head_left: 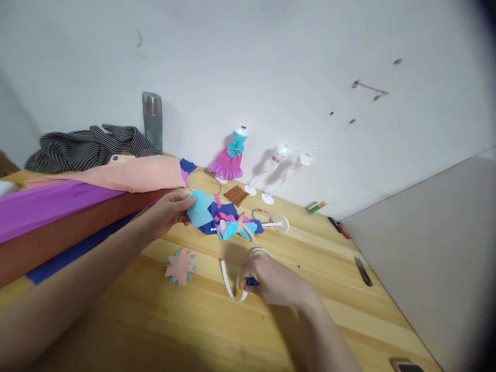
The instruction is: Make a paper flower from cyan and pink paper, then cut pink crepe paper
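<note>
over on the left i can see long sheets (58,204) in purple, peach, brown and blue, spread on the wooden counter (127,320), with a striped cloth (93,147) and a tall bottle (152,121) at the back. next is a peach and blue paper flower (180,267), lying flat. it looks so light that a bump from the left arm might push it away. the left hand (174,212) is almost closed, with thumb and fingers pinching some light blue paper (199,213). that paper looks thin, so a hard squeeze might bend or rip it. just beside it, a little stand dressed in blue and pink (234,229) lies on its side, its round white foot pointing right. if the left hand drops low, i think it could squash the frills. then there is a curly white strip (228,284) by the right hand (267,274), which is curled shut around a small dark blue thing (251,281). i can't tell what that is. the strip could get caught under the hand and crumple. last, far to the right, a knife (363,271) lies well apart from both hands.
</note>
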Demonstrator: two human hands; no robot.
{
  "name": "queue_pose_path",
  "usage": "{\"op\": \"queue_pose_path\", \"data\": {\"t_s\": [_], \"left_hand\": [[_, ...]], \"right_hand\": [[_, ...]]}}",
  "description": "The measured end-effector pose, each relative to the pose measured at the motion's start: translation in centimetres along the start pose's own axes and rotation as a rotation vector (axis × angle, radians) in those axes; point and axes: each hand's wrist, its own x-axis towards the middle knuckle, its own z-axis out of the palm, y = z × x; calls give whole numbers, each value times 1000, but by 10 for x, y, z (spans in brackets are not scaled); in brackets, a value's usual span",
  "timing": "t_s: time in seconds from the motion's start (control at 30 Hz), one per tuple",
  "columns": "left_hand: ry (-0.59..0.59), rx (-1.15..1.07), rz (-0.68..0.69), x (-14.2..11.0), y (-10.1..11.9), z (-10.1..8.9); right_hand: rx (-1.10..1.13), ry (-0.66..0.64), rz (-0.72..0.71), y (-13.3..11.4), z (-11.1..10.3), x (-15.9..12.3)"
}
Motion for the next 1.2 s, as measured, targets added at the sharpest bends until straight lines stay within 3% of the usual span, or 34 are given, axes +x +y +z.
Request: {"op": "queue_pose_path", "data": {"t_s": [0.1, 0.27, 0.43, 0.53, 0.67, 0.77, 0.93, 1.2], "left_hand": [[-34, 77, 30, -3, 3, 2], [-59, 201, 51, -4, 5, 3], [-70, 237, 50, -7, 8, 4], [-109, 228, 46, -9, 8, 5], [-134, 201, 38, -10, 6, 10], [-121, 209, 45, -11, 6, 14], [-87, 241, 46, -12, 6, 16], [-117, 137, -41, -4, -14, 11]], "right_hand": [[-15, -235, -22, -1, -5, 0], [115, -174, -41, -5, -21, 1], [547, -296, -303, -14, -38, -7], [656, -102, -290, -23, -41, -5], [677, 272, -3, -33, -33, 19], [628, 438, 128, -39, -23, 48], [793, 471, 192, -40, -8, 82], [894, 493, 221, -30, 6, 90]]}}
